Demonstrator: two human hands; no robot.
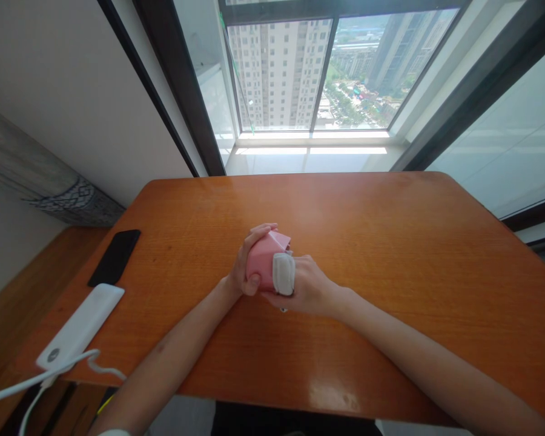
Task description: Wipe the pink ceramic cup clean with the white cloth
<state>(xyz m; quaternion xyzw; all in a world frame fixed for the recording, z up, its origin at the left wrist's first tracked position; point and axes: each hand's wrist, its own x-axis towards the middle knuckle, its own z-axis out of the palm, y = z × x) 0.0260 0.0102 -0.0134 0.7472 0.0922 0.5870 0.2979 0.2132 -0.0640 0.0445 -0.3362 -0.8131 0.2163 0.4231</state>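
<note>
Nearest me, my bare forearms (418,351) come in from both lower corners and angle together, which brings my hands to meet near the middle of the bench (390,242), probably where I see them best.

At the far left a white cable (9,390) reaches the near end of a white slab (86,318); that end lies towards the bench's edge, perhaps so the cord can hang off without crossing the wood in front of me. Just beyond, a black phone-like slab (115,257) lies flat, its near end seemingly touching the white one; both are off to the side, leaving my arms room.

My left hand (240,266) is wrapped around the pink thing (263,260), fingers over its far side and thumb on the near side, I think to steady it. It is between my hands, with a pointed flap upward; whether it rests on the wood I can't tell. Against its right side sits a rounded white piece (283,274), beside my right hand (313,284), which is curled in close with fingers reaching underneath, seemingly as support. Exactly what those fingers grip is hidden. Below them shows a small shiny bit (283,309), too tiny to name.
</note>
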